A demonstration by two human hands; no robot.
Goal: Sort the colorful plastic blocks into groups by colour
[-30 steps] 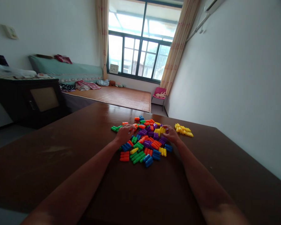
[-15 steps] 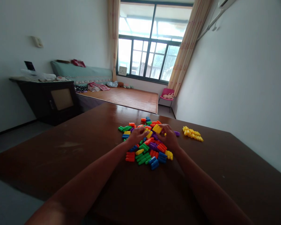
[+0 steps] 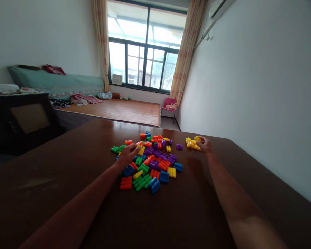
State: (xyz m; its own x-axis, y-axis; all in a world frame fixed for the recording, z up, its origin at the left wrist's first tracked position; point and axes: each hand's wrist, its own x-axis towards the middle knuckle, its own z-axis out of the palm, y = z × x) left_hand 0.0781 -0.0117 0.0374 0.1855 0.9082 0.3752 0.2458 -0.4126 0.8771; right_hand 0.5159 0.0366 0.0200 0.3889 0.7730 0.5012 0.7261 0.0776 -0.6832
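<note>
My left hand is at the left side of a mixed pile of plastic toy blocks, its fingers closed on a yellow block. Off to the right, my right hand pinches another yellow block at the edge of a small heap of yellow blocks. In the pile lie green blocks, purple blocks, orange-red blocks and blue blocks. Two more yellow pieces, a small block and a larger block, rest at the pile's right side.
Everything lies on a dark brown glossy table. A single purple block sits between the pile and the yellow heap. Beyond the table are a bed, a pink chair and a dark cabinet.
My right hand has moved from the pile rightward to the yellow heap, carrying a yellow block. My left hand stays by the pile with its yellow block. The view has turned right.
</note>
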